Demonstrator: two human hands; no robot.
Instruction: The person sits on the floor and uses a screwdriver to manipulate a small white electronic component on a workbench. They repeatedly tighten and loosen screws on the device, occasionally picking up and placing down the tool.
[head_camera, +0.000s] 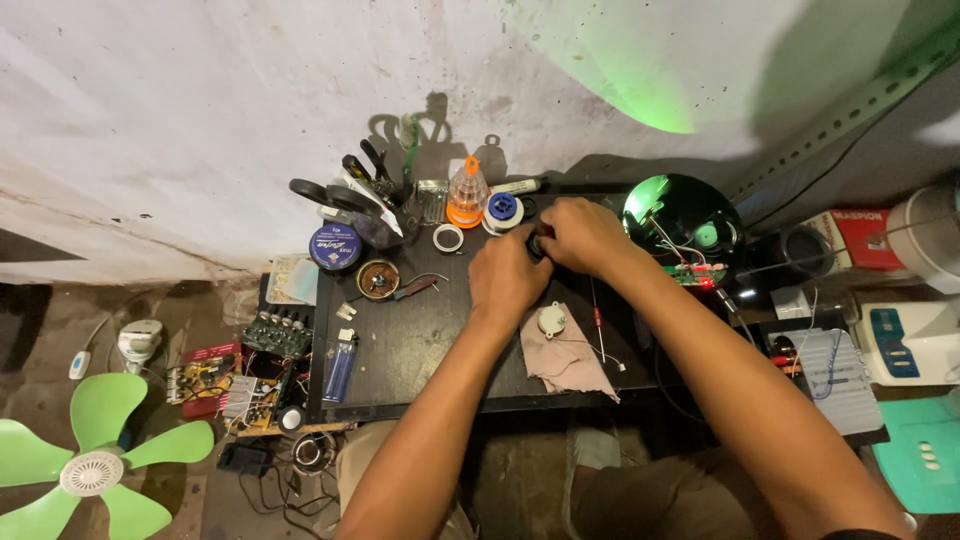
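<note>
Small dark part (537, 246) just right of solder spool (502, 209), pinched between left hand (508, 275) and right hand (582, 234). Looks light, rigid; best gripped at edges.

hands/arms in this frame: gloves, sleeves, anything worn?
Left hand and right hand are bare: no gloves, and no rings or watch visible. Both forearms are uncovered to the frame's bottom edge; only a dark sliver, perhaps a sleeve edge, shows by the right upper arm.
</note>
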